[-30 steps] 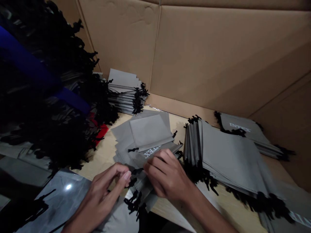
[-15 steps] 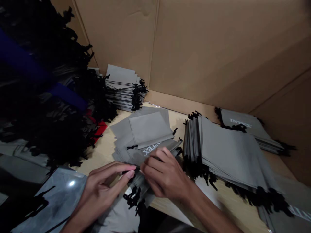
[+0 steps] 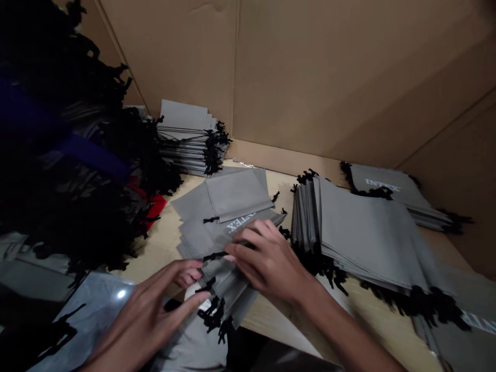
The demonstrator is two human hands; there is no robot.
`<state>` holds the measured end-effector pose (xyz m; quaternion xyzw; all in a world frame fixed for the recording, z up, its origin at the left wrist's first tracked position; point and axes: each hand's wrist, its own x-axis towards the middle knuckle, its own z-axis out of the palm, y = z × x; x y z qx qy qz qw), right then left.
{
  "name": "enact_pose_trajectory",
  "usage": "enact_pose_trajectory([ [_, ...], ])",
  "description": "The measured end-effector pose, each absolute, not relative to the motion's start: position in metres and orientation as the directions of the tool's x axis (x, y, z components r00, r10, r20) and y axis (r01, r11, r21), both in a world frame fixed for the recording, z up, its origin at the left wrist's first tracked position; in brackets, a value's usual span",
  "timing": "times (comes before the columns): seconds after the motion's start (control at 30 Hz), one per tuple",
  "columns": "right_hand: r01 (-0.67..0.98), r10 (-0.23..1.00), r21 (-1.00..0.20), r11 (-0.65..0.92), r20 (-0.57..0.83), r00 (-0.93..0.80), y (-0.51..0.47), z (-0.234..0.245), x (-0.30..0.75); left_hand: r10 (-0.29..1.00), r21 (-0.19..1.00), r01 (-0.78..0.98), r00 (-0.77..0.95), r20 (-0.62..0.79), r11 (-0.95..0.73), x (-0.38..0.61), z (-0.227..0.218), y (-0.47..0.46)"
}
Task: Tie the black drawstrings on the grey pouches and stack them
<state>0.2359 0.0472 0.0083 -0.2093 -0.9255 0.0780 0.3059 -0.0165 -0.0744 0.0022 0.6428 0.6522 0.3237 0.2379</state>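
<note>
My right hand lies over a loose pile of grey drawstring pouches, its fingers and thumb on a pouch printed INTEX with black cords. My left hand is just left of the pile's near edge, fingers spread and holding nothing. A plain grey pouch rests on top of the pile, beyond my right hand. To the right stands a tall stack of similar pouches. Part of the pile's near end is hidden by my right hand.
Two more pouch stacks stand at the back, against cardboard walls around the pale wooden table. A dark heap of black-corded pouches fills the left. A glossy plastic bag lies near my left hand.
My left hand has moved back from the pile and its fingers have spread apart. My right hand has shifted slightly on the pouches. The whole view has drifted up and left.
</note>
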Motion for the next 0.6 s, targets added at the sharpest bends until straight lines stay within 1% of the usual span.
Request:
enact_pose_trajectory([
  [0.07,0.348,0.481,-0.344,0.872,0.477,-0.736,0.049,0.008,0.237,0.990,0.694,0.710,0.024,0.140,-0.116,-0.013,0.002,-0.077],
  [0.17,0.364,0.545,-0.460,0.810,0.361,-0.757,0.051,0.008,0.239,0.986,0.695,0.699,0.108,0.128,-0.167,-0.005,0.006,-0.077],
  [0.23,0.369,0.566,-0.509,0.777,0.311,-0.763,0.050,0.009,0.240,0.987,0.706,0.689,0.115,0.116,-0.163,0.000,0.009,-0.076],
  [0.3,0.367,0.573,-0.530,0.764,0.300,-0.763,0.050,0.009,0.240,0.989,0.718,0.681,0.094,0.111,-0.145,0.002,0.011,-0.075],
  [0.37,0.343,0.562,-0.520,0.782,0.349,-0.750,0.050,0.010,0.241,0.995,0.729,0.677,0.049,0.091,-0.100,0.003,0.013,-0.074],
  [0.47,0.307,0.515,-0.435,0.847,0.523,-0.680,0.049,0.009,0.242,0.999,0.754,0.657,-0.029,0.033,-0.006,0.002,0.015,-0.073],
  [0.53,0.305,0.494,-0.390,0.869,0.636,-0.593,0.048,0.009,0.243,0.998,0.797,0.601,-0.050,-0.032,0.055,0.004,0.018,-0.071],
  [0.6,0.294,0.502,-0.407,0.865,0.693,-0.517,0.046,0.011,0.245,0.992,0.859,0.498,-0.053,-0.111,0.123,0.008,0.021,-0.068],
])
